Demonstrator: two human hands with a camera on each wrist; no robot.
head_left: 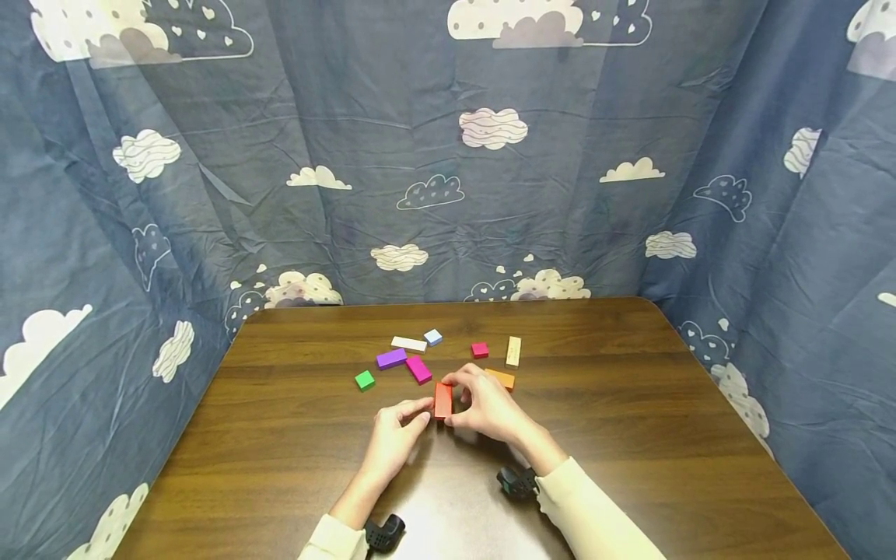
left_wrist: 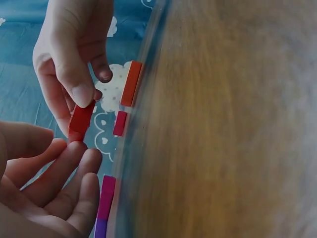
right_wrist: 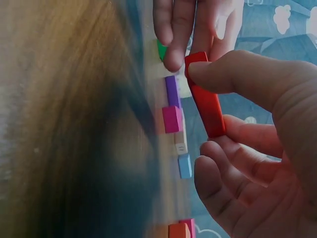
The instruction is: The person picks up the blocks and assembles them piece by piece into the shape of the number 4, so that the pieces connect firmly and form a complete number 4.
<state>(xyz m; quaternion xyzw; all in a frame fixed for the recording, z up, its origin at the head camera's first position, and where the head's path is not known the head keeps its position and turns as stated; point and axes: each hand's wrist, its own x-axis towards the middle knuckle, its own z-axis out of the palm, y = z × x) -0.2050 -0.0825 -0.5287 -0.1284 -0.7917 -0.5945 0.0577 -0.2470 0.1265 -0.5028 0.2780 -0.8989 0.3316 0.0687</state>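
Between both hands is a red rectangular block [head_left: 443, 400], raised off the wooden table in the wrist views. My right hand [head_left: 488, 406] pinches it by its two ends, thumb at one end and fingertips at the other, as the right wrist view also shows on the red block [right_wrist: 207, 101]. My left hand [head_left: 393, 439] is at the block's left side, its fingers loosely bent. In the left wrist view a fingertip of the left hand [left_wrist: 47, 186] meets the near end of the red block [left_wrist: 81, 119]; the thumb is apart from it.
Beyond the hands lie a green block [head_left: 365, 380], a purple block [head_left: 391, 358], a magenta block [head_left: 418, 369], a white block [head_left: 409, 344], a light blue block [head_left: 433, 337], a crimson block [head_left: 479, 350], a cream block [head_left: 513, 352] and a partly hidden orange block [head_left: 501, 379]. A cloud-patterned curtain hangs behind the table.
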